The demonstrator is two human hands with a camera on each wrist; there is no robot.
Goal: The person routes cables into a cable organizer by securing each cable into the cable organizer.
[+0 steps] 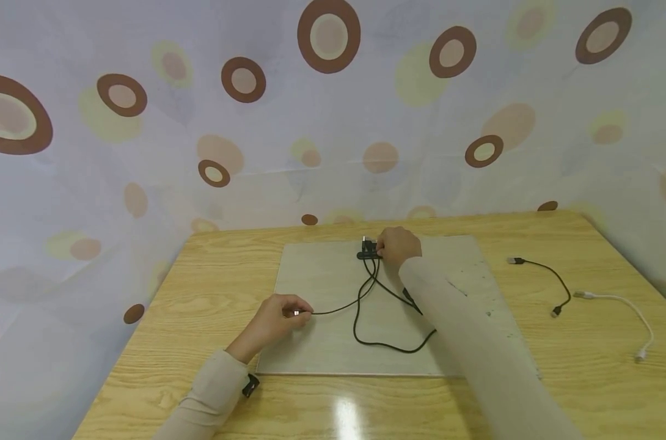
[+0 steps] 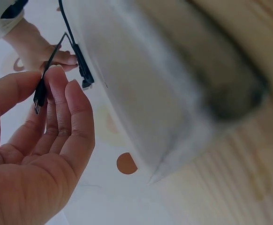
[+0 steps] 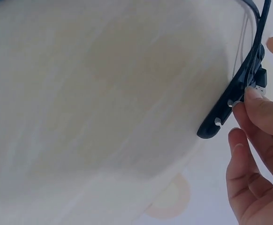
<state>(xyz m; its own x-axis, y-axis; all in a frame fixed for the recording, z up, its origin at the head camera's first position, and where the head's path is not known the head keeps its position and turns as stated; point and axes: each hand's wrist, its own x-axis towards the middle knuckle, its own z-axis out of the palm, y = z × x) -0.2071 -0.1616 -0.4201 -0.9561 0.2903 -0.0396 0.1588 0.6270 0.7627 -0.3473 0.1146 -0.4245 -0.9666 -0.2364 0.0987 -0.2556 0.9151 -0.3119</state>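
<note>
A black cable holder (image 1: 369,254) with notches sits near the far edge of the pale board. USB plugs stand at it, and black cables (image 1: 357,330) trail from it across the board. My left hand (image 1: 278,319) pinches the small metal-tipped plug (image 2: 40,93) of one black cable between thumb and fingertips, over the board's left part. At the holder, my right hand (image 1: 400,245) pinches a black cable (image 3: 254,61) between thumb and forefinger, beside the notches. The right forearm hides part of the cables in the head view.
The pale board (image 1: 311,354) lies on a wooden table (image 1: 212,287). To its right are a short black USB cable (image 1: 558,278) and a white cable (image 1: 635,308). A patterned sheet (image 1: 289,122) hangs behind. A small black item (image 1: 250,385) shows by the left sleeve.
</note>
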